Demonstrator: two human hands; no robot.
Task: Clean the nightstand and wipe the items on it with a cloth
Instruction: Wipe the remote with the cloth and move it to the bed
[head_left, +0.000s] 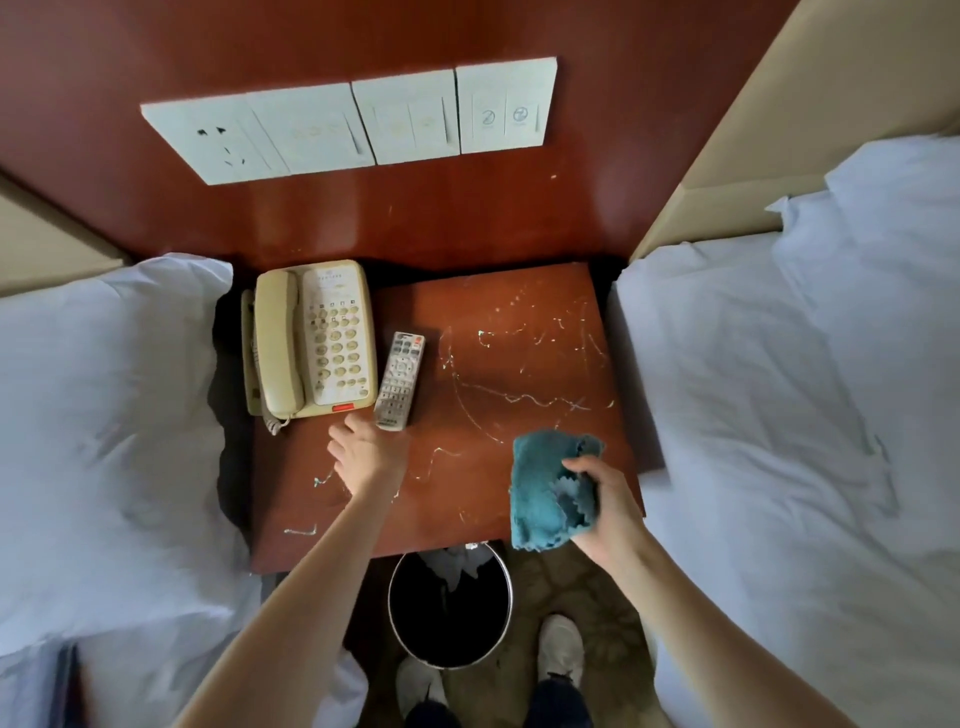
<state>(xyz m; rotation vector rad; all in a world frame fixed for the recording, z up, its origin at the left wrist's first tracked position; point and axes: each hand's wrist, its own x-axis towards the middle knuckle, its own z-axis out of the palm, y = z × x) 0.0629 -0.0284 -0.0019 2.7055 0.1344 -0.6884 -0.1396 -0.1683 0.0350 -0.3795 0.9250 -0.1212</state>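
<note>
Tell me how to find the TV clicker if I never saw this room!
Look at the reddish wooden nightstand between the two white beds. On its left side sits a cream telephone; the remote control lies just right of it. It is slim, grey and much narrower than the phone, with the left hand reaching toward its near end.

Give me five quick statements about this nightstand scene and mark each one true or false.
1. The right hand holds a blue cloth. True.
2. The left hand is lifting the telephone's handset. False: the handset lies on the telephone, and the left hand is at the near end of the remote control.
3. The remote control lies to the right of the telephone. True.
4. The nightstand top is spotless. False: pale streaks and smears run across it.
5. The waste bin stands on the nightstand. False: it stands on the floor in front, near the person's shoes.
</note>
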